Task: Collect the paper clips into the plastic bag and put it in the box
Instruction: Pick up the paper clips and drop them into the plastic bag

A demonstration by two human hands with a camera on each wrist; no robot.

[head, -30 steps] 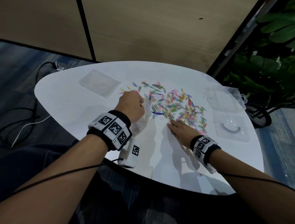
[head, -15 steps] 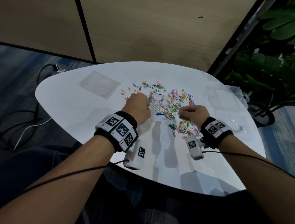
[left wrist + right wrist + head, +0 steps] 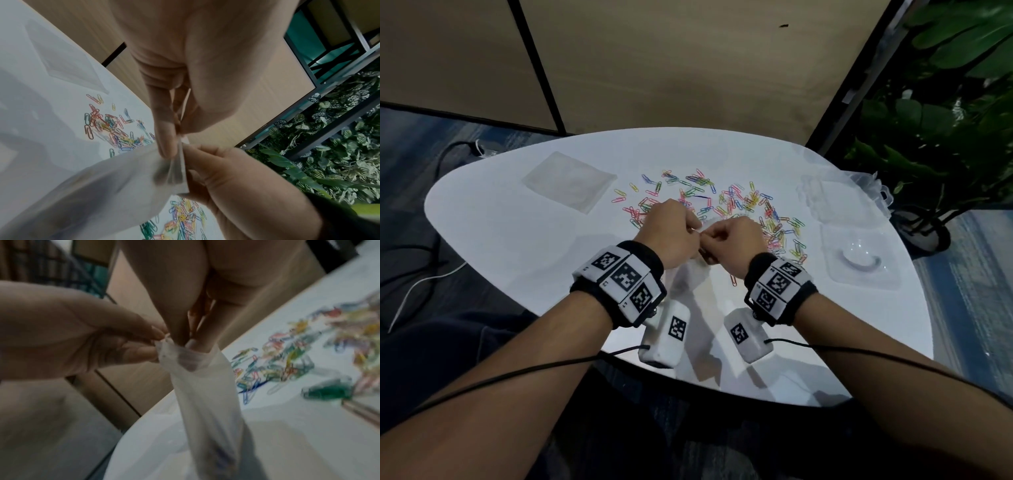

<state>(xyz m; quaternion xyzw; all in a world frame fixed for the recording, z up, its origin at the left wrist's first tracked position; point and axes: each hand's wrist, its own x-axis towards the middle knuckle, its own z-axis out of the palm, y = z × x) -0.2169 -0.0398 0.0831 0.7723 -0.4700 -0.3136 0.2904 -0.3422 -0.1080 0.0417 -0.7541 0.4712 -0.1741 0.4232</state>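
The left hand (image 3: 671,233) pinches the rim of the plastic bag (image 3: 693,277), thumb and fingers clamped on its left edge. The bag hangs from this rim toward the near side, its long axis nearly vertical. The right hand (image 3: 736,245) has its fingertips (image 3: 193,344) together inside the bag's mouth; whether they hold clips, I cannot tell. The paper clips (image 3: 722,202) lie scattered just beyond both hands. The clear box (image 3: 859,260) stands open at the right on the white table (image 3: 517,240). A plant (image 3: 945,120) stands at the far right.
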